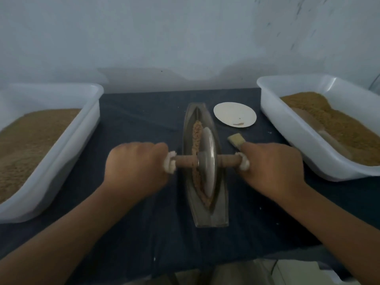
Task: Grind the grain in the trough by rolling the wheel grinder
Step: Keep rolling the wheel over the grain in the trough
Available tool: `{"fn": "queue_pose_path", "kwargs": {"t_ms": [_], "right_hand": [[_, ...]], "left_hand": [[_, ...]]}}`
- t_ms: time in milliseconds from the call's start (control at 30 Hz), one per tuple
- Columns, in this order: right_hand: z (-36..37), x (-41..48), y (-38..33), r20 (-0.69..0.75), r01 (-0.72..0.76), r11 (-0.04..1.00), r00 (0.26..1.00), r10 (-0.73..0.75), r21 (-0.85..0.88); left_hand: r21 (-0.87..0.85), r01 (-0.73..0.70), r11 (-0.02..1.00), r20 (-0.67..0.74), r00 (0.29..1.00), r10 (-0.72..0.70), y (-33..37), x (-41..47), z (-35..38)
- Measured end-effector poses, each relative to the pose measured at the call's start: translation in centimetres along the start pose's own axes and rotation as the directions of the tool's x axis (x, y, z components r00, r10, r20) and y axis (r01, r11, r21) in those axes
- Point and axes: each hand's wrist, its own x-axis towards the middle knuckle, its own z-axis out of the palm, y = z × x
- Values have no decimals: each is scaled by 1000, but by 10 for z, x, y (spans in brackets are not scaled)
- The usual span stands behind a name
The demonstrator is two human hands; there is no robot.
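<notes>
Gripping the wheel (206,161) in the trough (205,214)

Head view. The trough, a narrow boat-shaped metal channel, lies at frame centre on a dark cloth (133,124), its long axis running from 12 to 6 o'clock. The wheel stands upright on edge inside it, about mid-length. Grain (197,130), coarse and brown, lies in a strip along the channel, showing at 12 o'clock of the wheel and along its left edge toward 6 o'clock. A wooden axle (185,161) passes through the wheel from 9 to 3 o'clock, with white padding (169,163) at each end. The left hand (136,161) has its fingers curled round the 9 o'clock end. The right hand (271,161) has its fingers curled round the 3 o'clock end. A plate (234,114), round and pale, sits near the trough at 1 o'clock. A brush (236,140) lies at 2 o'clock, its handle hidden behind the right hand. The left tub (86,112) at 9 o'clock and the right tub (287,128) at 2 o'clock, both white, hold tan granular fill.
</notes>
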Motion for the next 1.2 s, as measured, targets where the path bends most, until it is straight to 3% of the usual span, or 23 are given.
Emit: {"fn": "queue_pose_path", "kwargs": {"t_ms": [67,167,300,433,600,700,867,1000,1100,1200], "right_hand": [[1,-1,0,-9,16,1000,1000,-16,9],[15,31,0,3,-5,1000,1000,5,-11],[30,88,0,-8,-63,996,998,63,-70],[17,98,-3,15,-1,999,1000,2,-53],[0,26,0,-123,147,989,981,-149,-25],[0,10,1,-144,147,988,980,-140,36],[21,70,1,-84,28,997,996,-34,-71],[26,102,-3,44,-86,994,995,89,-60],[19,84,-5,80,-55,998,995,58,-41],[4,41,-1,-41,40,997,998,-43,-68]], "left_hand": [[0,-2,1000,-10,1000,2,0,-3,0],[85,60,995,99,993,-68,-5,33,17],[45,190,981,197,961,-195,-17,91,44],[35,266,963,216,939,-267,-14,80,49],[-29,95,995,22,995,-94,-5,4,27],[-30,44,999,-46,998,-45,-3,-6,19],[-21,179,984,131,976,-175,-14,47,40],[48,182,982,192,963,-188,-21,101,47],[58,173,983,230,956,-181,-18,87,38],[37,102,994,142,984,-106,-7,35,23]]}}
